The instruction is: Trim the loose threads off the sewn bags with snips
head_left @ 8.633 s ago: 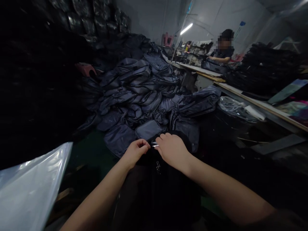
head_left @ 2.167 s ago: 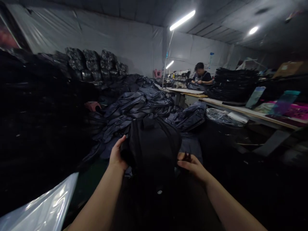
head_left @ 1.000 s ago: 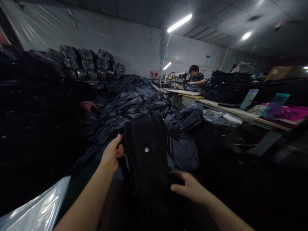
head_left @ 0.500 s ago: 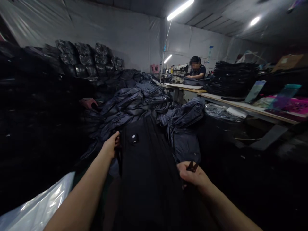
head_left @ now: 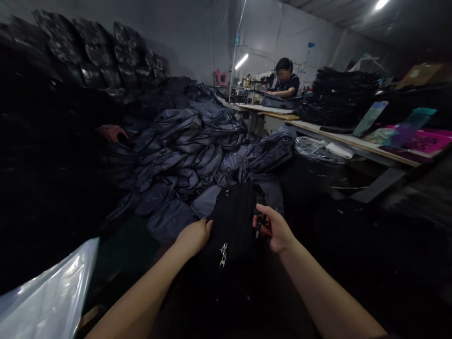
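Note:
A black backpack (head_left: 233,212) lies in front of me, with two silvery zipper pulls (head_left: 223,254) on its near part. My left hand (head_left: 194,236) is closed on the bag's left edge, the thumb resting on the fabric. At the bag's right side, my right hand (head_left: 277,230) is closed round small dark thread snips (head_left: 259,225); whether its fingers also grip the bag is too dark to tell. Beyond the bag spreads a big heap of dark grey-blue backpacks (head_left: 197,136). The bag's lower part is lost in shadow.
Bundles wrapped in dark plastic (head_left: 95,52) are stacked at the back left. Clear plastic sheeting (head_left: 52,292) is at lower left, and a pink stool (head_left: 112,133) by the heap. On the right runs a worktable (head_left: 370,143) with stacked black pieces (head_left: 335,99); a person (head_left: 284,84) works behind it.
The backpack has been turned, so zipper pulls now show instead of the face with a round white mark. My left hand has moved right, my right hand slightly up. The view has tilted down.

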Tool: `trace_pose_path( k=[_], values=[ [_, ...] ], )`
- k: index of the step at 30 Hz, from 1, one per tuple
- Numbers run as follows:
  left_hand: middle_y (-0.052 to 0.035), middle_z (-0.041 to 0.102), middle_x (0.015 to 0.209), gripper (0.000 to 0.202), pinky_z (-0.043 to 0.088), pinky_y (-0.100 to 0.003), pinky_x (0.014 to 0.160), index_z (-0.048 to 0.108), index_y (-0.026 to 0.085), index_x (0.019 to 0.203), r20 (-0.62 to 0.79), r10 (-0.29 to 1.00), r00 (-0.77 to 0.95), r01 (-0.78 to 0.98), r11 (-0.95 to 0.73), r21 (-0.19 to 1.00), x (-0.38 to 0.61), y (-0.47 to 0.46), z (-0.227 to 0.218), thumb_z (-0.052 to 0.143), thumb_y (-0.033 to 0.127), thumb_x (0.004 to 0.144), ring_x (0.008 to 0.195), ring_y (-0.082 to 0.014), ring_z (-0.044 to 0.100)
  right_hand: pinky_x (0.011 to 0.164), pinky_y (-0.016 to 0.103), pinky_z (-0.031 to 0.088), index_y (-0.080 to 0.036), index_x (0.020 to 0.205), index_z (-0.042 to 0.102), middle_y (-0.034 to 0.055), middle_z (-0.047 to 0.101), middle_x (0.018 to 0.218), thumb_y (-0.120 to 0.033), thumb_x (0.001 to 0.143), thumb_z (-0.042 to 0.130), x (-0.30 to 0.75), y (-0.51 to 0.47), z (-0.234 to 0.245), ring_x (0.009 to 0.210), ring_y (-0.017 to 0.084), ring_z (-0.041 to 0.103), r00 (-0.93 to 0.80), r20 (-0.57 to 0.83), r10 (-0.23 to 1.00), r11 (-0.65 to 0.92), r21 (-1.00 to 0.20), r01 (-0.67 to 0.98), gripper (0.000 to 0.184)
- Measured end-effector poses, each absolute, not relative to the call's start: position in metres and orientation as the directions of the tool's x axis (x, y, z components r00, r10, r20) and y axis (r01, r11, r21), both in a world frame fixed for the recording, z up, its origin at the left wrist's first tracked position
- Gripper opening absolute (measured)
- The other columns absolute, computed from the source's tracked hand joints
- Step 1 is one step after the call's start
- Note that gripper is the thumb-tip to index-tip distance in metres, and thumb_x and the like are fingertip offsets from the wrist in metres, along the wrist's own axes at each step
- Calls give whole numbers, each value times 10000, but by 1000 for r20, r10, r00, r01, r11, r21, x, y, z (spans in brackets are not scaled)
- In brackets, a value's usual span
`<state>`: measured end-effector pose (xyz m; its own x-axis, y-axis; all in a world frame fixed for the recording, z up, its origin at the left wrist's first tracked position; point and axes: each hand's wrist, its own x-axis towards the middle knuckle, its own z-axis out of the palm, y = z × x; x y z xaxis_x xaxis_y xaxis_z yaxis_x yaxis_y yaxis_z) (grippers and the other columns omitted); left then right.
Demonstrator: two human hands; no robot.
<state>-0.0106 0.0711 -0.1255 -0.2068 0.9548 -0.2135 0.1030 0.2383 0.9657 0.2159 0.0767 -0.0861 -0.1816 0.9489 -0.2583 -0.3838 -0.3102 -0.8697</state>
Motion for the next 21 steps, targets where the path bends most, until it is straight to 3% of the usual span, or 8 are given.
trace_pose_path(
  k=[2,5,7,9,12,15,21],
  values=[
    [-11,472,444,287,396,-282,723,522,223,454,-219,957,-191,189,254,948,-14,80,-134,780,268,571,794,-280,599,337,182,236,-131,683,646,-48,429,404,-458,764,588,222,76,-84,323,39,248,-240,-190,952,-284,-843,-457,343],
    [-36,580,532,240,401,-279,677,578,213,506,-238,957,-165,257,275,926,-17,90,-148,761,341,591,716,-255,597,339,197,224,-137,931,662,-51,459,480,-513,824,486,231,73,-87,331,40,189,-284,-55,957,-196,-845,-498,429],
    [-58,651,626,219,417,-284,648,625,201,575,-268,949,-164,249,303,920,-18,92,-154,734,387,617,684,-246,605,352,203,238,-172,1062,620,-37,534,592,-501,826,507,236,66,-97,344,35,188,-203,-4,979,-90,-905,-415,420],
    [-65,683,686,248,441,-290,635,657,192,659,-304,935,-180,201,338,920,-18,90,-159,696,437,649,688,-242,623,411,210,321,-216,1113,586,-18,580,728,-417,775,620,237,57,-113,401,49,315,-87,77,993,57,-975,-215,395],
    [-62,707,777,308,475,-287,657,671,187,762,-340,915,-217,90,366,926,-18,84,-161,650,485,687,744,-230,649,649,269,452,-244,1077,591,24,597,920,-264,714,684,233,42,-136,703,146,545,-55,231,971,236,-963,131,376],
    [-56,712,821,309,490,-288,687,679,188,793,-354,899,-256,-9,364,931,-17,78,-159,646,480,697,802,-229,654,803,317,442,-238,1028,603,49,592,990,-189,732,614,223,35,-146,909,209,559,-109,343,933,360,-880,310,300],
    [-29,710,712,85,509,-279,658,681,212,669,-384,855,-347,-200,333,921,-19,71,-143,684,295,686,760,-222,660,663,291,435,-224,843,608,20,594,780,-123,736,533,222,38,-144,722,185,560,-72,427,901,415,-805,424,165]
  ],
)
